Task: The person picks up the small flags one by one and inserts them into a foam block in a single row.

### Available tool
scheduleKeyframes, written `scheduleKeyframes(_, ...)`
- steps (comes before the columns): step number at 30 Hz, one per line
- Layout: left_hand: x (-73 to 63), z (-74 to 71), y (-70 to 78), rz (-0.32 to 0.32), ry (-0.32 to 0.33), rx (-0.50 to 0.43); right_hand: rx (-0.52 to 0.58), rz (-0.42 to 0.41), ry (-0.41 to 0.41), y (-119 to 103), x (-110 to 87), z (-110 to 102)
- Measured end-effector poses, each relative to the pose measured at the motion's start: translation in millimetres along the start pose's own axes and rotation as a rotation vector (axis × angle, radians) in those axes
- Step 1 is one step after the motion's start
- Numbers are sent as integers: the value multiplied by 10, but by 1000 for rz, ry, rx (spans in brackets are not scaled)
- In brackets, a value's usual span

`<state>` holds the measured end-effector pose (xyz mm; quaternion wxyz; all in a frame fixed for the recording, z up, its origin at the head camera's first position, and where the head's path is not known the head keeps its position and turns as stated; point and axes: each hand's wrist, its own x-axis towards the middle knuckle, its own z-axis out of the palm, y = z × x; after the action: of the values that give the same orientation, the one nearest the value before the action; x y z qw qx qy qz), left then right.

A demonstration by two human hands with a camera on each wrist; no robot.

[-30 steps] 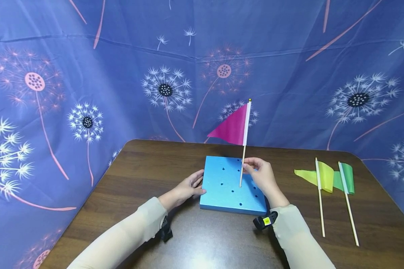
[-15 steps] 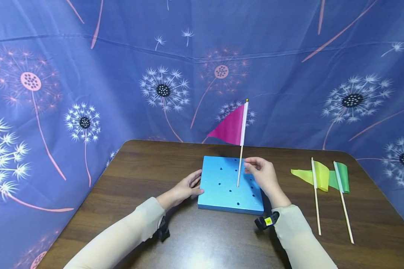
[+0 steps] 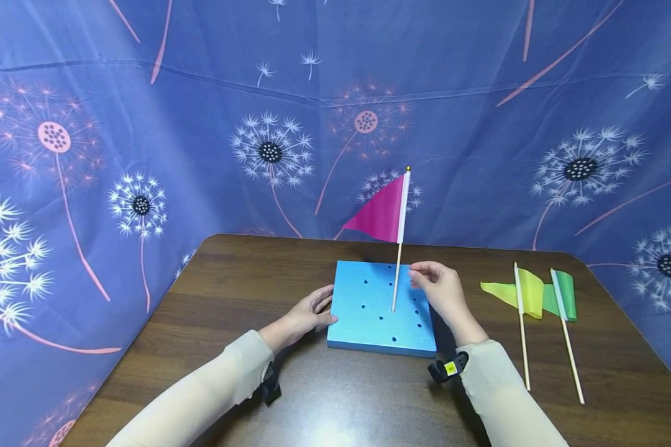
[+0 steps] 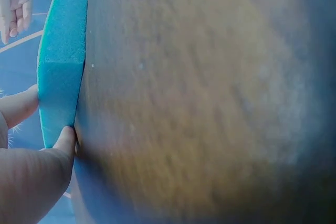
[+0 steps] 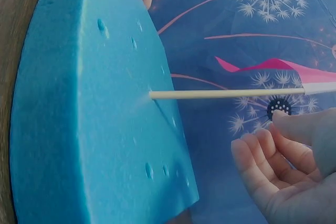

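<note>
A pink triangular flag [image 3: 377,211] stands nearly upright, its thin wooden stick set in a hole of the blue foam board [image 3: 363,332]. More small holes dot the board's top. My left hand [image 3: 304,316] rests against the board's left side, fingers fairly straight; in the left wrist view the thumb [image 4: 60,150] touches that side. My right hand [image 3: 438,288] hovers over the board's right part, just right of the stick and apart from it. Its fingers [image 5: 252,166] are loosely bent with nothing between them in the right wrist view.
To the right on the brown wooden table [image 3: 246,267] lie a yellow flag [image 3: 530,293] and a green flag [image 3: 566,297], side by side and partly overlapping. A blue curtain [image 3: 201,124] with dandelion prints hangs behind the table.
The right hand let go of the pink flag's stick and moved slightly right. The flag stays standing in the board. The left hand remains at the board's side.
</note>
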<state>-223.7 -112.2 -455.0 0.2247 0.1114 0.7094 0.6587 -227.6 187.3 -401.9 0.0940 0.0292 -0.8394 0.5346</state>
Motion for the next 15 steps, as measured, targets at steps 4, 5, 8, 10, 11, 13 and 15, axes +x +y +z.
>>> scheduleKeyframes(4, 3, 2, -7, 12, -1, 6, -31, 36, 24, 32, -11, -44)
scheduleKeyframes(5, 3, 3, -9, 12, -2, 6, -40, 43, 30, 42, -15, -56)
scheduleKeyframes(8, -7, 12, -8, 2, 4, -1, -63, 54, 55, 76, -27, -93)
scheduleKeyframes(10, -14, 17, -6, -4, 12, -1, -63, 60, 79, 100, -34, -116)
scheduleKeyframes(11, -17, 19, -6, -9, 18, -4, -61, 64, 92, 110, -39, -128)
scheduleKeyframes(13, -20, 22, -3, -12, 26, -5, -54, 73, 116, 131, -47, -153)
scheduleKeyframes(15, -21, 22, 2, -9, 31, -3, -55, 85, 136, 147, -60, -184)
